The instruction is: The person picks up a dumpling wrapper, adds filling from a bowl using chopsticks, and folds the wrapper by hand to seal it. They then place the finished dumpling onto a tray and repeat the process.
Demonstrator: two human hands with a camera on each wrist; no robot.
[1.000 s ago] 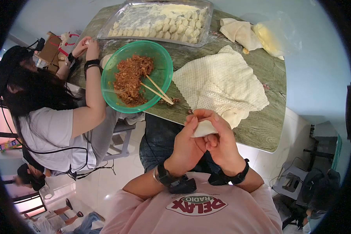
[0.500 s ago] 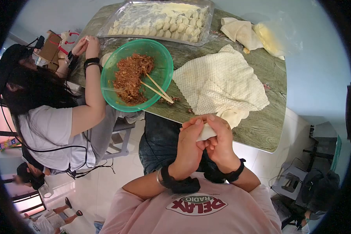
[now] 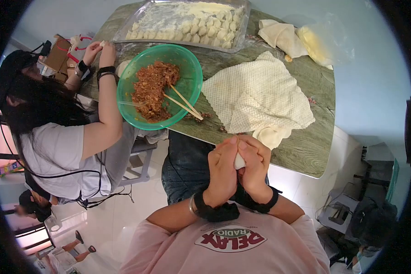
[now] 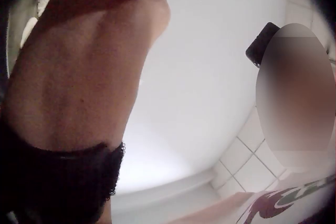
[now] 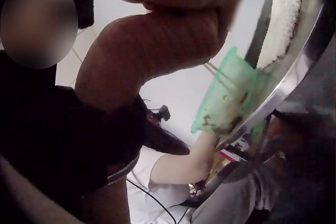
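Both hands meet just off the table's near edge, pinching a white dumpling (image 3: 239,161) between them. My left hand (image 3: 221,171) curls over one side of it and my right hand (image 3: 255,169) over the other. The thumbs lie side by side along the top. Only a narrow strip of dough shows between the hands; the rest is hidden by the fingers. Beyond the hands, round dough wrappers (image 3: 273,137) stick out from under a cream waffle-weave cloth (image 3: 260,98). In the wrist views, hands and black wrist straps fill much of the picture, and the dumpling is hidden.
A green bowl (image 3: 194,86) of minced filling (image 3: 153,89) with chopsticks (image 3: 183,106) stands left of the cloth. Behind it, a metal tray (image 3: 180,44) bears floured dumplings. A folded cloth (image 3: 283,39) and plastic bag (image 3: 317,45) lie far right. Another person (image 3: 55,146) sits at left, hands raised.
My hands have closed in around the dumpling and turned, so less of its dough shows now. The thumbs have come together on top. The neighbouring person's hands have hardly moved.
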